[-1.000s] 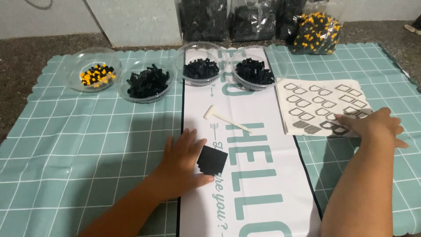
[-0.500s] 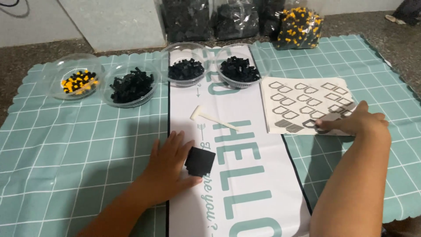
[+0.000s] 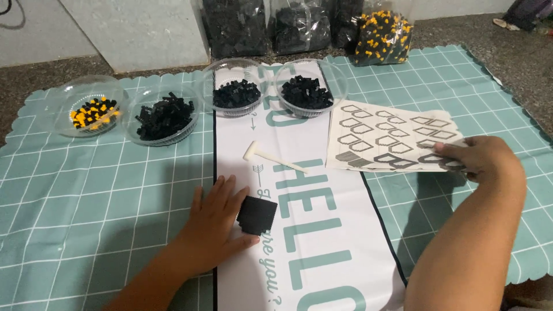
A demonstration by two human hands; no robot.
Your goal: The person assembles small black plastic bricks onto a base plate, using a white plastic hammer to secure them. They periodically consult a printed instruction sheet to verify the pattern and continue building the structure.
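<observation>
Item 1: left hand point(image 3: 214, 222), lower centre-left of the frame, lying flat with fingers spread; thumb and forefinger pinch the edge of a black square plate point(image 3: 257, 215) that rests on the white printed banner point(image 3: 322, 253).

Item 2: right hand point(image 3: 481, 161), right of the frame, fingers curled down on the right edge of a white instruction sheet point(image 3: 389, 138) printed with outlined block shapes; whether it grips or only presses the sheet cannot be told.

Item 3: small white plastic mallet point(image 3: 271, 158), loose on the banner between both hands, touching neither.

Item 4: 4 clear bowls across the upper frame: 1 with yellow-and-black pieces point(image 3: 92, 112), 3 with black pieces point(image 3: 166, 117) point(image 3: 236, 94) point(image 3: 306, 92).

Item 5: bags of pieces point(image 3: 299, 26) along the top edge, on the teal grid mat point(image 3: 86, 190).

Risk: likely the sheet creases or slides if dragged by 1 edge; a sweeping forearm could tip the nearest bowl and scatter pieces.
</observation>
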